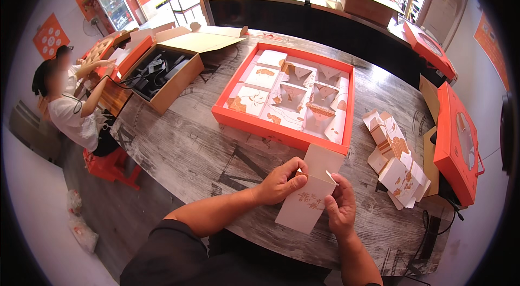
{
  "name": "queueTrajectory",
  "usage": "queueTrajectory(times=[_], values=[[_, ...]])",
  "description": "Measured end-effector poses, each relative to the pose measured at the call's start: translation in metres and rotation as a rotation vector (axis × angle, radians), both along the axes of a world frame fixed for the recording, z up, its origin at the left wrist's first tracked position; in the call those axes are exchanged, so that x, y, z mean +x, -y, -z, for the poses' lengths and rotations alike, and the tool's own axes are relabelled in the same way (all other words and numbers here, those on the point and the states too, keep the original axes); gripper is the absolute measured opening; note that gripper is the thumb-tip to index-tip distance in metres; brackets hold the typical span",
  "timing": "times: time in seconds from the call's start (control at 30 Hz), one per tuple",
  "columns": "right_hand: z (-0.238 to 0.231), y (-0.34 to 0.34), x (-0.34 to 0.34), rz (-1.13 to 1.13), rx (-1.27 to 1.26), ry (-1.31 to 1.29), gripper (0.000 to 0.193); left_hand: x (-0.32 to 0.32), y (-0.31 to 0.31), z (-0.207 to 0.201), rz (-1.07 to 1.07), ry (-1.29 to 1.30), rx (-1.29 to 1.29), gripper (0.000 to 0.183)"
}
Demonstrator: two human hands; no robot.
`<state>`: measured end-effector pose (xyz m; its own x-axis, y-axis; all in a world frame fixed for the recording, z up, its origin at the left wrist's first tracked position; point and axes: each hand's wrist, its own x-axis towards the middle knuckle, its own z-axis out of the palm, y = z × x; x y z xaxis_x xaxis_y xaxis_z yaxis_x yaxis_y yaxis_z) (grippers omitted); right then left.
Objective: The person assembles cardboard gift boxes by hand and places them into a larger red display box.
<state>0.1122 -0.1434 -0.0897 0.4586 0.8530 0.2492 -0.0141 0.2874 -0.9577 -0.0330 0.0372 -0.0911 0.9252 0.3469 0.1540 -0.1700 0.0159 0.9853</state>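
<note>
Between my hands, over the near table edge, is a small white cardboard box (pixel 304 206) with brown print, its end flap raised. My left hand (pixel 280 181) pinches its upper left edge between thumb and fingers. On the opposite side, my right hand (pixel 341 206) holds the right edge with bent fingers. Just beyond lies a large red-rimmed gift box (pixel 254 133) with a white printed insert. Several square compartments show in it, and small white boxes (pixel 259 77) fill its left column. To the right sits a pile of flattened white cartons (pixel 398 164).
A brown carton (pixel 169 91) with black devices and cables stands at the left. Red boxes with clear windows (pixel 456 142) lean at the right, near a black cable (pixel 428 226). At the far left a seated person (pixel 76 107) handles red boxes. A counter (pixel 260 15) bounds the back.
</note>
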Motion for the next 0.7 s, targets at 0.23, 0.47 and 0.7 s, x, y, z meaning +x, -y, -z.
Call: queueTrajectory(times=[0.23,0.47,0.7], values=[[-0.0084,0.0007,-0.001,-0.05,-0.037,-0.017,0.043,0.0038,0.0039,0.0009,-0.077,0.073,0.054,0.032],[-0.004,-0.001,0.0012,-0.026,0.006,0.06,0.036,0.0069,0.0005,-0.0006,-0.03,0.163,0.108,0.029],[-0.0045,-0.0022,0.0001,0.01,-0.001,0.114,0.037,0.0059,0.0022,-0.0016,-0.056,0.153,0.043,0.026]])
